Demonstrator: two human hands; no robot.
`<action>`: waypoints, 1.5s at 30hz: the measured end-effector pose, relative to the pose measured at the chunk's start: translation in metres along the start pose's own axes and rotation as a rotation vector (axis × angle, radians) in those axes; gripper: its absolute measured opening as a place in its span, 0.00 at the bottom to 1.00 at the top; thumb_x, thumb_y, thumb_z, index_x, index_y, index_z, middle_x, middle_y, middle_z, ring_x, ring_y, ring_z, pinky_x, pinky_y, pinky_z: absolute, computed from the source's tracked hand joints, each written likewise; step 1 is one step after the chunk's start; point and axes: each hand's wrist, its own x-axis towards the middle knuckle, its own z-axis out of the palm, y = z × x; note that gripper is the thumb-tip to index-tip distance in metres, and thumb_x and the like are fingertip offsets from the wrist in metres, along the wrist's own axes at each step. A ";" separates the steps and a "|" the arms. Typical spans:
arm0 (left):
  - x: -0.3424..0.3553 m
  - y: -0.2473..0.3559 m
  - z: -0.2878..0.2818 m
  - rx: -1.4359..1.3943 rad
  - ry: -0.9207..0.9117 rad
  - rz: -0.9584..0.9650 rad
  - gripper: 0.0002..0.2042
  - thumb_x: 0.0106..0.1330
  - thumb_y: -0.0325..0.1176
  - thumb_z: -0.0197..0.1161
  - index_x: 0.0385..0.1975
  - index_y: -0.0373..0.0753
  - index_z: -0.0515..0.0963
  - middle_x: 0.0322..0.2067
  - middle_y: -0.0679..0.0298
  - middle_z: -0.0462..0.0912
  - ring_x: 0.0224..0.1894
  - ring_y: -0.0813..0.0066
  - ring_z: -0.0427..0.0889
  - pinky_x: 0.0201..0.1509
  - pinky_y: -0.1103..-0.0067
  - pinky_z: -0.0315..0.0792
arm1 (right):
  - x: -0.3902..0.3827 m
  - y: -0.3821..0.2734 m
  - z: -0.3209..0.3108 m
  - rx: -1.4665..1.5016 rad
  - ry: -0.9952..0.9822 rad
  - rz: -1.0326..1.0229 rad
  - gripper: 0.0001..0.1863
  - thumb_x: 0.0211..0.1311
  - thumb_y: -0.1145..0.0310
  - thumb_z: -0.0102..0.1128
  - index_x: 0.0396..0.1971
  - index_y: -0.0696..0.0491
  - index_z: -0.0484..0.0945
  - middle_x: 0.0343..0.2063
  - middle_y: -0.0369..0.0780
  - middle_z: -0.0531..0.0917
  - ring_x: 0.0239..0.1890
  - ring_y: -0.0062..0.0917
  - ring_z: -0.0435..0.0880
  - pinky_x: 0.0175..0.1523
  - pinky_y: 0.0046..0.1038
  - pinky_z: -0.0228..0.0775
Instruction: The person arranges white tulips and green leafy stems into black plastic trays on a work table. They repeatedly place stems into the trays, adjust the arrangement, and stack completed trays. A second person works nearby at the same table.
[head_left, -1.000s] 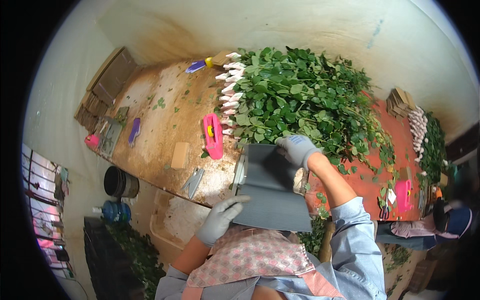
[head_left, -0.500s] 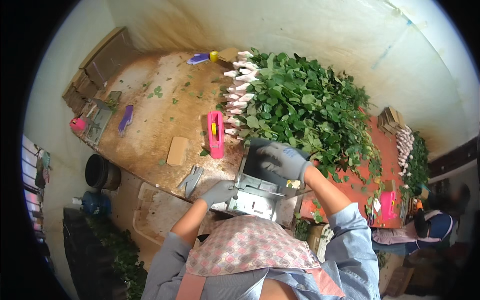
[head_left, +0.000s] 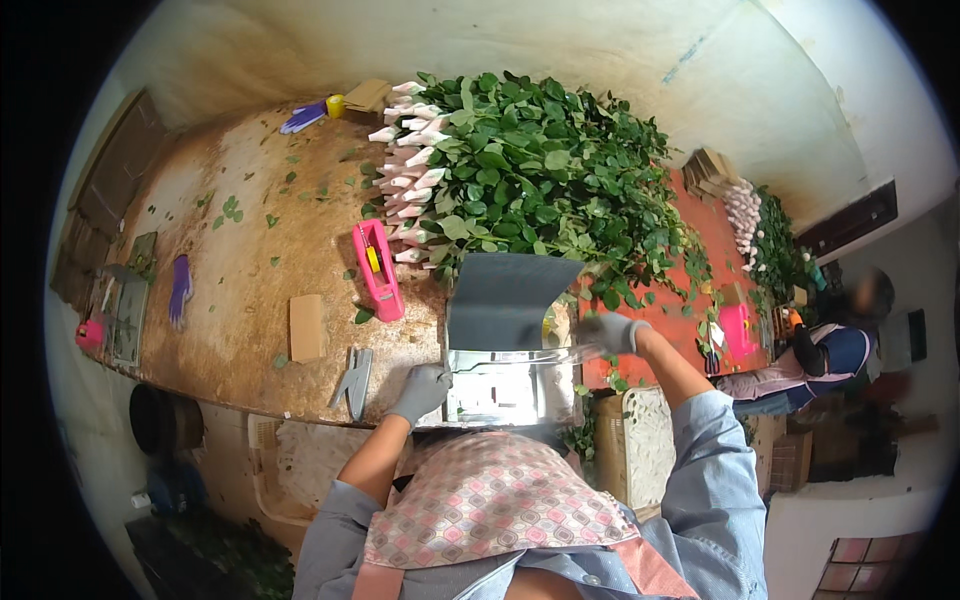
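A metal stand [head_left: 490,395] with a shiny tray and an upright dark grey sheet [head_left: 510,300] stands at the table's front edge before me. My left hand [head_left: 422,392], in a grey glove, is closed on the stand's left edge. My right hand [head_left: 615,333], gloved alike, is at the stand's right side beside the sheet; motion smears its fingers, so their grip is unclear. Beyond the stand lies a big pile of leafy green stems [head_left: 550,170], its pale pink wrapped flower heads [head_left: 408,180] facing left. Left of the stand are a pink tape dispenser [head_left: 378,270] and a grey stapler [head_left: 352,383].
A cardboard piece [head_left: 307,328] and purple gloves [head_left: 180,290] lie on the wooden table [head_left: 240,300]. A red surface [head_left: 640,345] adjoins at right, with another pink dispenser [head_left: 738,330]. A co-worker [head_left: 820,355] stands at far right. A black bucket [head_left: 160,420] is below left.
My right hand has moved from over the dark sheet to the stand's right side. The sheet now shows uncovered. The whole view has turned, shifting the table leftward in the picture.
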 end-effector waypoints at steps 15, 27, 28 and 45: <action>-0.007 0.001 0.006 0.093 0.142 0.077 0.14 0.69 0.38 0.57 0.37 0.34 0.86 0.35 0.45 0.86 0.40 0.47 0.86 0.48 0.61 0.77 | 0.137 -0.097 0.038 -0.616 -0.176 -0.625 0.34 0.66 0.52 0.61 0.68 0.51 0.70 0.71 0.51 0.65 0.74 0.48 0.63 0.74 0.45 0.57; -0.013 0.019 -0.001 0.078 0.019 0.037 0.12 0.66 0.32 0.62 0.46 0.36 0.85 0.44 0.53 0.89 0.47 0.64 0.88 0.52 0.72 0.79 | 0.170 -0.032 0.121 -0.385 0.350 -0.891 0.38 0.61 0.54 0.63 0.69 0.53 0.66 0.75 0.48 0.59 0.78 0.43 0.54 0.78 0.47 0.45; -0.014 0.008 -0.011 0.129 -0.024 0.093 0.13 0.66 0.32 0.62 0.47 0.36 0.85 0.45 0.53 0.88 0.46 0.65 0.87 0.52 0.73 0.79 | 0.171 -0.033 0.121 -0.391 0.359 -0.895 0.38 0.61 0.53 0.63 0.69 0.53 0.66 0.75 0.48 0.59 0.78 0.43 0.54 0.78 0.47 0.46; 0.105 0.172 -0.079 0.038 -0.864 0.198 0.25 0.77 0.47 0.56 0.65 0.35 0.73 0.60 0.52 0.80 0.63 0.61 0.77 0.67 0.71 0.69 | 0.180 -0.028 0.125 -0.483 0.444 -0.884 0.37 0.69 0.46 0.55 0.72 0.50 0.65 0.74 0.45 0.62 0.77 0.42 0.57 0.78 0.44 0.47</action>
